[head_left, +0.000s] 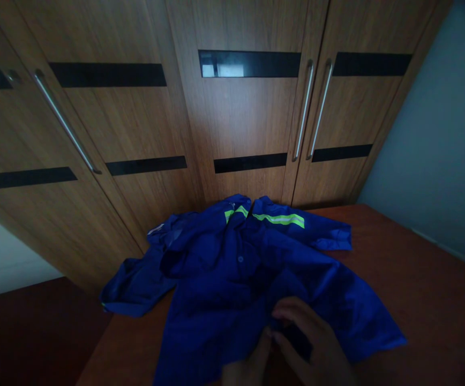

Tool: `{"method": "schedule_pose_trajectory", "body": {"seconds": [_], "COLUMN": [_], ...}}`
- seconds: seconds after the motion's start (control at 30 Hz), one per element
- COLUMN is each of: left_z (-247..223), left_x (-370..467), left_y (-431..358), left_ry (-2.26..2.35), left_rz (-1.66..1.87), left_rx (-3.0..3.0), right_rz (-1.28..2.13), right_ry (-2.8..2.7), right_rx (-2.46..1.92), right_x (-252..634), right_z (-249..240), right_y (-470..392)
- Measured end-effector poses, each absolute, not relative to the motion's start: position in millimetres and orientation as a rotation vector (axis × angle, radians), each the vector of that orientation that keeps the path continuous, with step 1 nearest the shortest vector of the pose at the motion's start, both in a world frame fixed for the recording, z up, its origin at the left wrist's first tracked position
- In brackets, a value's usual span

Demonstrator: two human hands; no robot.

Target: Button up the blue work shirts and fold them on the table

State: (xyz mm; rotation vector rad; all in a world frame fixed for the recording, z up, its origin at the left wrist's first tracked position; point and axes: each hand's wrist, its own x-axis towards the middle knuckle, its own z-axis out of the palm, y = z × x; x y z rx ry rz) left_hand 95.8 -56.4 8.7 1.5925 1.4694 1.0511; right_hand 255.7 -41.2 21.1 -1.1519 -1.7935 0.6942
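Note:
A blue work jacket [216, 305] with yellow-green and grey reflective bands lies spread and wrinkled across a reddish-brown surface. Its front edges part near the collar, and a round button [240, 259] shows on the front. At the lower front edge, my left hand [252, 362] pinches the cloth between its fingers, partly cut off by the bottom of the view. Close beside it, my right hand [316, 338] is curled, thumb and forefinger closed on the same edge of the jacket. Dim light and blur hide the small details between the fingertips.
Against the jacket's left side lies another dark blue garment [136, 287], bunched up. Wooden wardrobe doors [248, 118] with long metal handles [305, 110] and black strips rise right behind the reddish-brown surface [409, 284]. A pale wall [433, 161] bounds the right.

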Motion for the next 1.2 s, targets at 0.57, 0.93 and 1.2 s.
{"method": "schedule_pose_trajectory", "body": {"seconds": [0.57, 0.93, 1.2], "left_z": [-6, 10, 25], "left_x": [107, 100, 92], "left_y": [-47, -45, -48], "left_ry": [1.635, 1.384, 1.234], "left_rz": [1.218, 0.868, 0.845], "left_rx": [1.375, 1.275, 1.148], "right_rz": [0.746, 0.708, 0.795], "right_ry": [-1.817, -1.889, -1.89], "right_rx": [-1.196, -1.197, -1.263], "right_x": [258, 259, 261], "right_z": [26, 27, 29], "right_y": [-35, -29, -25]}}
